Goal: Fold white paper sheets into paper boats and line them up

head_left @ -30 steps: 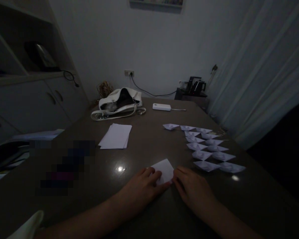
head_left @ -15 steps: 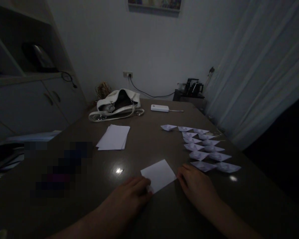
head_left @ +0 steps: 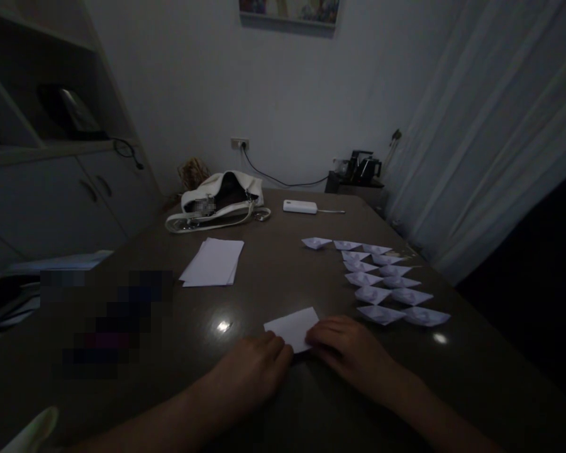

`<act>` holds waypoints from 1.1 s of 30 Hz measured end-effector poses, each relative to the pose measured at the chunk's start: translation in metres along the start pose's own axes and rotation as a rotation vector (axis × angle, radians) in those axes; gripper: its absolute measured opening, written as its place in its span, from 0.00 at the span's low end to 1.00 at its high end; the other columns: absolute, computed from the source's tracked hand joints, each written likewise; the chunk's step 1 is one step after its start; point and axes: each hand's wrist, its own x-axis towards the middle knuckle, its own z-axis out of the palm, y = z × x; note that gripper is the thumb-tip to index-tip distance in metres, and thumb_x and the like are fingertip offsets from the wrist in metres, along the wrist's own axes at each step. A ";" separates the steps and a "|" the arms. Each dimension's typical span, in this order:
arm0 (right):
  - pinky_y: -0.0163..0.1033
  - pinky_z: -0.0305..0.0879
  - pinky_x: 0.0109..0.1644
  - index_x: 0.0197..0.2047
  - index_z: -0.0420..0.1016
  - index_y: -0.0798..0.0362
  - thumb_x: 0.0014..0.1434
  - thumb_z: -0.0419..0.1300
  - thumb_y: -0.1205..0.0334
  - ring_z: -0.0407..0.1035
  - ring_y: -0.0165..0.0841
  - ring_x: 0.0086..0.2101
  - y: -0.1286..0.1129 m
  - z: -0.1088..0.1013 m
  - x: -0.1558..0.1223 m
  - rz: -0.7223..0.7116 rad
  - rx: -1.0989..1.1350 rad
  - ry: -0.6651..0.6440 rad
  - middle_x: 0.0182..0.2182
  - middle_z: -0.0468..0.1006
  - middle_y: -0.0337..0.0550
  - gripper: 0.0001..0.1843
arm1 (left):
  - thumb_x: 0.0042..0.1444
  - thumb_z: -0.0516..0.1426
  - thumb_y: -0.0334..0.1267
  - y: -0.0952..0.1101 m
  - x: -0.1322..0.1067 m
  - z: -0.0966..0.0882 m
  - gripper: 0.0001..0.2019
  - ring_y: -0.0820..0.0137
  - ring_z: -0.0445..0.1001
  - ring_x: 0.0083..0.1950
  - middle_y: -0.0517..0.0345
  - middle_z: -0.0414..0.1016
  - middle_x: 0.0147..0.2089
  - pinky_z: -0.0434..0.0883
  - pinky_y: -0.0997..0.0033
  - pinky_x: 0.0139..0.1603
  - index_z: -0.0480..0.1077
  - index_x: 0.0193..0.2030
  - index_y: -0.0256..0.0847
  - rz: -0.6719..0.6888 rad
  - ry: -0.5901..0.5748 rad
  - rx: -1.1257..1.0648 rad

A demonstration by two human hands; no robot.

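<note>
A small white sheet of paper (head_left: 290,326) lies flat on the dark table (head_left: 283,277) in front of me. My left hand (head_left: 252,372) rests on the table with its fingertips at the sheet's near left edge. My right hand (head_left: 346,352) lies over the sheet's right part, fingers stretched flat and pressing it down. Neither hand lifts anything.
Several folded paper boats (head_left: 382,280) stand in two rows at the right. A stack of white sheets (head_left: 213,270) lies mid-left. A white handbag (head_left: 217,200) and a white power bank (head_left: 300,206) sit at the far end. Cabinets stand left, curtains right.
My right hand slid left onto the sheet, covering its right part. My left hand stayed at the sheet's near left edge. The view drifted slightly.
</note>
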 end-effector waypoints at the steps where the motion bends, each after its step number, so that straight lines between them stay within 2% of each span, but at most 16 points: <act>1: 0.41 0.64 0.45 0.39 0.77 0.52 0.59 0.58 0.68 0.72 0.36 0.39 0.000 -0.001 0.001 0.033 0.052 0.046 0.36 0.80 0.43 0.07 | 0.57 0.51 0.26 -0.001 -0.001 -0.002 0.07 0.63 0.74 0.34 0.49 0.75 0.35 0.71 0.66 0.34 0.70 0.38 0.34 -0.034 0.047 -0.077; 4: 0.36 0.65 0.37 0.33 0.76 0.52 0.59 0.58 0.61 0.72 0.33 0.32 -0.001 -0.005 0.003 0.199 0.268 0.187 0.30 0.79 0.41 0.07 | 0.60 0.50 0.33 -0.006 0.000 -0.012 0.07 0.69 0.73 0.31 0.56 0.74 0.31 0.68 0.74 0.31 0.69 0.37 0.37 -0.235 0.245 -0.479; 6: 0.33 0.61 0.29 0.32 0.76 0.53 0.58 0.59 0.58 0.69 0.31 0.27 0.001 -0.005 0.004 0.328 0.374 0.215 0.27 0.77 0.39 0.08 | 0.61 0.51 0.41 -0.012 0.004 -0.016 0.11 0.70 0.72 0.30 0.57 0.73 0.29 0.66 0.76 0.29 0.70 0.35 0.37 -0.371 0.276 -0.668; 8: 0.32 0.56 0.24 0.31 0.75 0.53 0.57 0.60 0.58 0.65 0.29 0.23 0.005 -0.001 0.007 0.412 0.409 0.208 0.24 0.75 0.38 0.08 | 0.58 0.54 0.44 -0.018 0.008 -0.015 0.12 0.70 0.71 0.29 0.57 0.73 0.28 0.65 0.76 0.27 0.70 0.34 0.36 -0.463 0.242 -0.755; 13: 0.32 0.53 0.25 0.29 0.73 0.54 0.50 0.64 0.65 0.62 0.28 0.22 0.010 0.014 0.012 0.416 0.209 0.199 0.21 0.71 0.36 0.04 | 0.54 0.56 0.39 -0.026 0.011 0.001 0.07 0.69 0.70 0.29 0.58 0.72 0.28 0.62 0.73 0.28 0.69 0.31 0.37 -0.491 0.136 -0.606; 17: 0.33 0.55 0.28 0.32 0.72 0.53 0.51 0.64 0.67 0.65 0.29 0.23 0.006 0.019 0.012 0.374 0.103 0.161 0.25 0.74 0.36 0.04 | 0.51 0.58 0.39 -0.023 0.012 0.009 0.06 0.67 0.69 0.32 0.56 0.72 0.31 0.62 0.71 0.31 0.68 0.32 0.38 -0.472 0.169 -0.493; 21: 0.34 0.57 0.31 0.34 0.71 0.53 0.52 0.63 0.67 0.67 0.30 0.27 0.004 0.021 0.012 0.350 0.038 0.170 0.30 0.76 0.38 0.05 | 0.49 0.60 0.35 -0.017 0.013 0.012 0.06 0.68 0.69 0.32 0.57 0.72 0.32 0.63 0.72 0.31 0.68 0.33 0.38 -0.417 0.183 -0.523; 27: 0.34 0.57 0.29 0.39 0.71 0.53 0.51 0.65 0.62 0.67 0.32 0.26 0.006 0.021 0.011 0.408 0.020 0.190 0.27 0.74 0.39 0.12 | 0.50 0.57 0.33 -0.011 0.011 0.012 0.10 0.68 0.71 0.33 0.56 0.74 0.33 0.67 0.71 0.34 0.71 0.42 0.39 -0.420 0.265 -0.560; 30: 0.34 0.55 0.27 0.34 0.71 0.53 0.50 0.66 0.59 0.67 0.32 0.24 0.005 0.020 0.010 0.439 -0.020 0.188 0.22 0.72 0.37 0.10 | 0.52 0.55 0.33 -0.010 0.009 0.011 0.11 0.67 0.72 0.33 0.55 0.75 0.33 0.67 0.70 0.35 0.72 0.43 0.38 -0.430 0.268 -0.537; 33: 0.33 0.54 0.26 0.29 0.69 0.53 0.49 0.65 0.62 0.65 0.30 0.22 0.005 0.019 0.010 0.463 0.037 0.195 0.19 0.69 0.35 0.08 | 0.52 0.55 0.33 -0.010 0.008 0.010 0.10 0.67 0.72 0.33 0.55 0.75 0.33 0.67 0.70 0.35 0.72 0.42 0.38 -0.443 0.250 -0.541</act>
